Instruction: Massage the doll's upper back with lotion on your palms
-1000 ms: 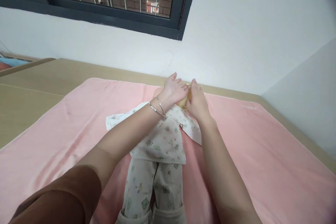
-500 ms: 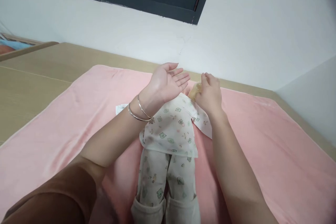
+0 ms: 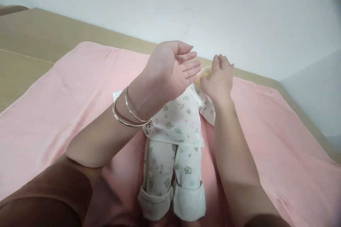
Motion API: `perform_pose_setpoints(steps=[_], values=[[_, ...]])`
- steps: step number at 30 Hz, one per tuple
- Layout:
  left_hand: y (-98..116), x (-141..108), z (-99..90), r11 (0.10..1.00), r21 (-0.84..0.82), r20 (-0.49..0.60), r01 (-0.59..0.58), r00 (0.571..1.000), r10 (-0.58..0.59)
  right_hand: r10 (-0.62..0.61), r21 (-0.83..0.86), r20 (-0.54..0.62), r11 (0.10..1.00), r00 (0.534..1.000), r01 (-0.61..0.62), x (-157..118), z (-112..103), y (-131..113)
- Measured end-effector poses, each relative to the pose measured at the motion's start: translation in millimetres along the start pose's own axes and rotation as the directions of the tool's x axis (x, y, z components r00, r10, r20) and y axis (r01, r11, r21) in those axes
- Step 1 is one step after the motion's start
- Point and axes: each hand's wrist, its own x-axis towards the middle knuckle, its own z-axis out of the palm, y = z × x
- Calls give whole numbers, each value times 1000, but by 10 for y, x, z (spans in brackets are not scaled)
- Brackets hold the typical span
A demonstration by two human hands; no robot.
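Pink cloth (image 3: 266, 127) reaches near the counter's (image 3: 48, 32) wall-side edge; bare cloth both sides. Left hand (image 3: 170, 71): palm up, fingers extended, slightly parted, above patterned shirt (image 3: 178, 120). Right hand (image 3: 220, 78): fingers curved over yellowish object (image 3: 204, 74) at collar end; grip unclear. Cuffed trousers (image 3: 188, 170) below shirt. Left forearm blocks one sleeve.

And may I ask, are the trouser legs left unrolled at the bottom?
No, both trouser legs end in wide, turned-up cuffs.

The cloth (image 3: 266, 124) is pink. The top (image 3: 178, 115) and pants (image 3: 160, 163) are white with small green bears. The bangles (image 3: 128, 124) are silver, and the left sleeve (image 3: 39, 207) is brown.
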Motion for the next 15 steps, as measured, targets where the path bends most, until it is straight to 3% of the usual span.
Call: perform_pose_setpoints(steps=[4,8,12,15], values=[[-52,-168,40,998,27,-6,56,998,-56,36,22,85,999,996,-38,17,-107,-8],[-94,-350,121,998,33,-43,52,998,-51,10,124,130,992,991,-27,-24,-379,-104],[-97,-551,175,993,76,-44,86,996,-83,-86,265,86,962,993,61,-217,-774,-477],[-74,-646,82,991,21,-34,132,991,-131,-148,384,26,915,989,127,-423,-973,-849]])
